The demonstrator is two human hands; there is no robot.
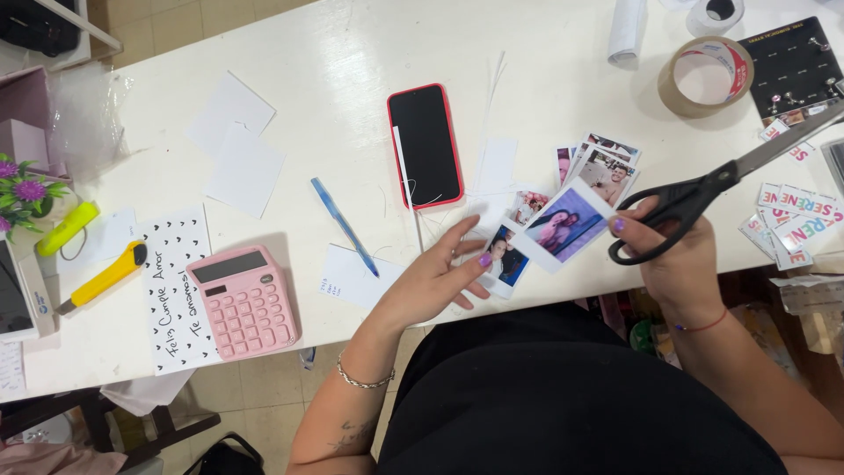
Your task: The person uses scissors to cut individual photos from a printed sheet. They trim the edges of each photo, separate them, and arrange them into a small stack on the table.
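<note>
My left hand [437, 280] pinches a strip of small printed photos [547, 236] by its lower end, just above the white table's front edge [352, 321]. The strip shows two pictures with white borders. My right hand [675, 264] grips black-handled scissors [703, 195], their blades pointing up and right, apart from the strip. A few more small photos [598, 167] lie fanned on the table behind the strip.
A red-cased phone [425, 145] lies face up mid-table, a blue pen [344, 227] left of it. A pink calculator [244, 301], a heart-patterned card, a yellow cutter [104, 278] and white paper pieces lie left. Brown tape roll [706, 76], black card and colourful stickers [796, 220] sit right.
</note>
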